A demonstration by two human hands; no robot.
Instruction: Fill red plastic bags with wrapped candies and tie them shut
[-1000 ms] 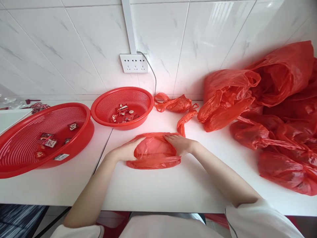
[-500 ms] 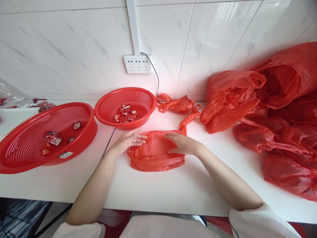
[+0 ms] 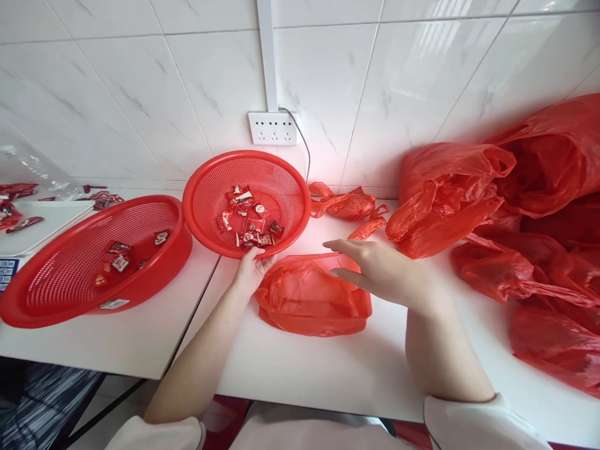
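Left hand (image 3: 250,270) grips tilted candy basket (image 3: 247,203) by its rim; right hand (image 3: 382,275), open, empty, spreads bag (image 3: 312,294). Next: likely steady pour into the bag's mouth.

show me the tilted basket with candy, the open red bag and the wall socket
tilted basket (image 3: 285,187), head view, bare mesh on its inner wall
open red bag (image 3: 304,300), head view, middle of its plastic
wall socket (image 3: 272,128), head view, centre of the white faceplate
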